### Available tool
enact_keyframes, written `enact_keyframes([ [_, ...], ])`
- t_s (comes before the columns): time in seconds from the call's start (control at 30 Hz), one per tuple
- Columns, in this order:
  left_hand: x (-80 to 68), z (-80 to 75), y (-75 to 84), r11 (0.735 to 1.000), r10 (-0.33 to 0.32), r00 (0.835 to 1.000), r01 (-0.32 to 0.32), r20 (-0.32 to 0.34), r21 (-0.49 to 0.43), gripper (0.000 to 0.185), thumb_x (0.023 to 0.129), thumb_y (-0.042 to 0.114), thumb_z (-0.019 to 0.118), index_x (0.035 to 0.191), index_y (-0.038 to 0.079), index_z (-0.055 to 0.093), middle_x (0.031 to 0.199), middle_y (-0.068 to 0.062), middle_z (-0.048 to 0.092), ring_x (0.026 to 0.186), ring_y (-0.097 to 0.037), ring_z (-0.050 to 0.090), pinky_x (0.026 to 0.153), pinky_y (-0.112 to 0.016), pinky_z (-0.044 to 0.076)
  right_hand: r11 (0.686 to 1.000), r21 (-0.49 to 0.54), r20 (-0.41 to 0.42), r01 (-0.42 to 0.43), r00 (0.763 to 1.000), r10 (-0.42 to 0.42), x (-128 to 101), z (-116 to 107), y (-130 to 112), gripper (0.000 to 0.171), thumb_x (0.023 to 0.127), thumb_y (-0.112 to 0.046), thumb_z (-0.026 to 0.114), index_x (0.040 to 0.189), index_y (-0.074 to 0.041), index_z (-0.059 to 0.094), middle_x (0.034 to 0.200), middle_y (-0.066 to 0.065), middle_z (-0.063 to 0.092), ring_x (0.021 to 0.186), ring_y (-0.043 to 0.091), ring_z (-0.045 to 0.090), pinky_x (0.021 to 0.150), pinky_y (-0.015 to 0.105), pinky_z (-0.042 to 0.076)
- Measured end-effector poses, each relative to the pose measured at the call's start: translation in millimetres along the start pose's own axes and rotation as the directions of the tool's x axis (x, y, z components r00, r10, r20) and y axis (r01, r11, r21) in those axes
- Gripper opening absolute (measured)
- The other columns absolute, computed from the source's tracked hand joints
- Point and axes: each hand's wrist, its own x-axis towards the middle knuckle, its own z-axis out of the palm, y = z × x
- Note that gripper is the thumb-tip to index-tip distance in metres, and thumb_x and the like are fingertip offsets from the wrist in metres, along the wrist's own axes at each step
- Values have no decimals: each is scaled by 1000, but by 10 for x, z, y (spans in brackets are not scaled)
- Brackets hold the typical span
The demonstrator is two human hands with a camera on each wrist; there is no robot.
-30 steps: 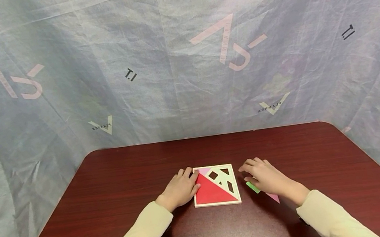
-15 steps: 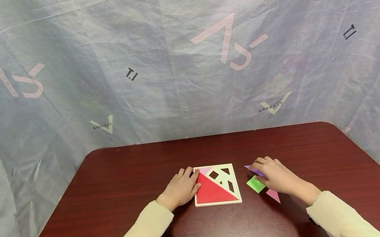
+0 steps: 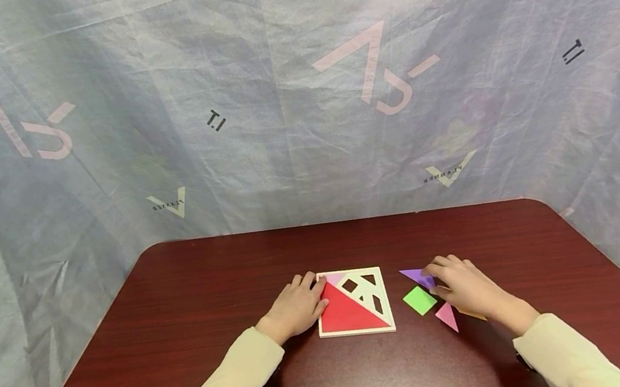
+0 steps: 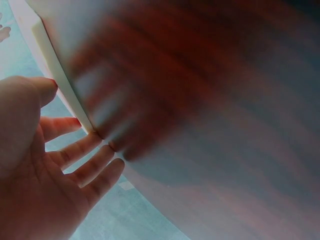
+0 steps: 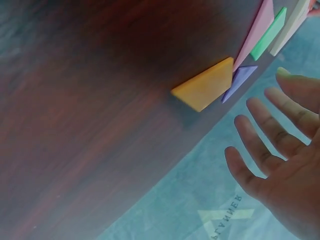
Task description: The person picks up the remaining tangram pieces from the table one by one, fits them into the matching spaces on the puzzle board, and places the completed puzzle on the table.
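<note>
A white tangram board (image 3: 365, 288) lies on the table with a large red triangle (image 3: 347, 314) and a pink piece (image 3: 335, 278) set in it; dark cut-outs fill its upper right. My left hand (image 3: 293, 308) rests along the board's left edge, thumb and index finger over the rim. To the right of the board, my right hand (image 3: 468, 287) is above loose pieces, fingers relaxed and holding nothing. Around it lie a purple triangle (image 3: 417, 276), a green square (image 3: 419, 300) and a pink triangle (image 3: 448, 317). An orange piece (image 5: 205, 85) is mostly hidden beneath the hand in the head view.
The dark red wooden table (image 3: 225, 265) has rounded far corners. A grey printed cloth (image 3: 281, 158) hangs behind it and along both sides.
My right hand has drawn back to the right, uncovering the purple triangle, the green square, the pink triangle and a strip of the orange piece. The left hand stays at the board.
</note>
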Motion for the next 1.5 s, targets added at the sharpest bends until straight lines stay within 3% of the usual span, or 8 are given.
enact_keyframes([
  [0.3, -4, 0, 2, 1000, 0, 1000, 0, 3, -1, 45, 94, 35, 46, 130, 9, 50, 123, -13, 48, 106, -30, 49, 87, -39, 45, 1000, 12, 14, -24, 1000, 24, -83, -31, 112, 22, 73, -9, 73, 94, -11, 66, 92, 3, 62, 88, 25, 55, 66, 39, 40],
  [0.9, -5, -7, 6, 1000, -2, 1000, 2, 12, 1, 45, 94, 35, 45, 130, 9, 50, 123, -13, 48, 107, -31, 49, 88, -40, 45, 996, -1, 109, -88, 990, 87, -186, -64, 223, 21, 69, -11, 75, 88, -11, 66, 74, -5, 51, 74, 14, 46, 60, 34, 35],
  [1.5, -2, 12, 1, 1000, 1, 1000, -1, -6, 6, 44, 94, 35, 46, 130, 9, 50, 122, -13, 48, 104, -29, 49, 87, -38, 45, 994, 0, 166, -113, 980, 111, -212, -96, 216, 27, 66, -21, 79, 88, -12, 65, 74, -6, 51, 74, 13, 45, 61, 33, 34],
])
